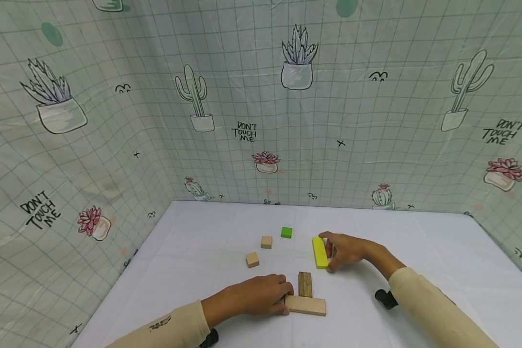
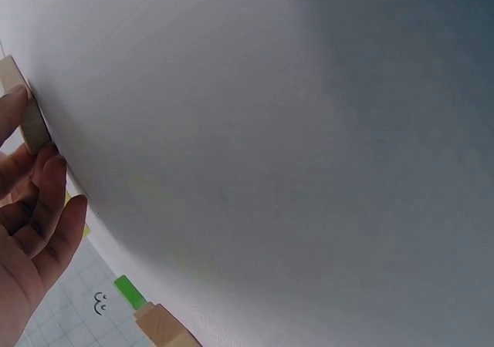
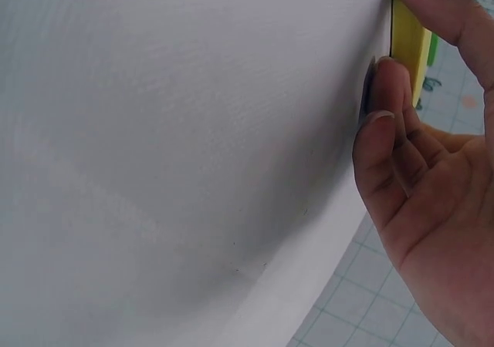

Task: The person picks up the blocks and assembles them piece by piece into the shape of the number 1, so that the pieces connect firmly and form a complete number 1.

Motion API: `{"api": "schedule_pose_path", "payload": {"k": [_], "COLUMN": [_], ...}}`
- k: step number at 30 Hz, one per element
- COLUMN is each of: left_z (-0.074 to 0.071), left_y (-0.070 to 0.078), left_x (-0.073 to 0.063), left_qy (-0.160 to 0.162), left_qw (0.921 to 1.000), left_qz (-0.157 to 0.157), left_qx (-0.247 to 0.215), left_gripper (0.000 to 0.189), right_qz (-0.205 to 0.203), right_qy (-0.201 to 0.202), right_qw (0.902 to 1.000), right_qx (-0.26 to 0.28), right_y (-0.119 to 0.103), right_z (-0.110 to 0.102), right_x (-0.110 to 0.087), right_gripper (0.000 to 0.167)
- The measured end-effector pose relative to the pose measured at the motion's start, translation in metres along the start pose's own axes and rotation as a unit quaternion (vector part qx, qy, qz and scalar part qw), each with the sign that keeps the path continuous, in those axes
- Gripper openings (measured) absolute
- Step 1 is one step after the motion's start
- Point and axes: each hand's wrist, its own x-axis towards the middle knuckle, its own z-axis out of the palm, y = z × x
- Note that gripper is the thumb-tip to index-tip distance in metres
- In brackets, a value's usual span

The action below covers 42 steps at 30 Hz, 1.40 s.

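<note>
From where I stand, a person in pale sleeves has both hands down on the white tabletop point(image 1: 209, 232). The left hand point(image 1: 263, 296) pinches the left end of a pale plank point(image 1: 305, 305), the thumb on its near side and fingers on the far side; the plank lies crosswise at the near part of the spread. Just beyond its far edge, around the middle, lies a dark brown block point(image 1: 305, 284) pointing away, its near end touching the plank or nearly so; I can't tell which. Further off and to the right, the right hand point(image 1: 345, 250) grips a yellow block point(image 1: 320, 253) lengthwise, thumb at the near end and forefinger at the far one, the other fingers curled in beside its right side. The yellow block runs near to far on the table, well apart from the plank. Off to its left a green block point(image 1: 286, 233) sits farthest away, then a pale cube point(image 1: 267, 242) nearer and more to the left, and a second cube point(image 1: 252, 260) nearer and further left again. A cloth printed with potted cacti point(image 1: 243, 87) hangs behind the table.
</note>
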Motion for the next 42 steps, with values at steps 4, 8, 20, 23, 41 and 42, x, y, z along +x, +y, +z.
{"api": "schedule_pose_path", "payload": {"k": [4, 8, 20, 23, 41, 42], "left_z": [-0.0007, -0.0009, -0.0006, -0.0013, -0.0026, -0.0031], "left_y": [0.0006, 0.0007, 0.0008, 0.0013, 0.0029, 0.0032], "left_x": [0.0006, 0.0005, 0.0002, -0.0002, -0.0009, -0.001], "left_qy": [-0.002, -0.005, -0.004, -0.003, 0.003, 0.004], "left_qw": [1.0, 1.0, 1.0, 1.0, 0.9999, 0.9999], "left_qz": [-0.003, -0.005, -0.004, -0.004, -0.001, 0.0], "left_qx": [0.0, -0.001, 0.003, 0.005, 0.011, 0.011], "left_gripper": [0.039, 0.039, 0.04, 0.04, 0.038, 0.038], "right_qz": [-0.001, -0.001, -0.023, -0.026, -0.033, -0.034], "right_qy": [0.002, 0.003, 0.007, 0.007, 0.008, 0.008], "right_qw": [1.0, 1.0, 0.9997, 0.9996, 0.9994, 0.9993], "right_qx": [0.002, 0.003, -0.001, 0.0, 0.011, 0.012], "right_y": [-0.0003, 0.0, -0.0018, -0.0018, -0.0047, -0.0047], "right_z": [0.0012, 0.003, 0.0053, 0.0057, 0.0056, 0.006], "right_x": [0.0002, 0.0006, 0.0012, 0.0013, 0.0031, 0.0033], "right_gripper": [0.098, 0.098, 0.095, 0.095, 0.095, 0.095]}}
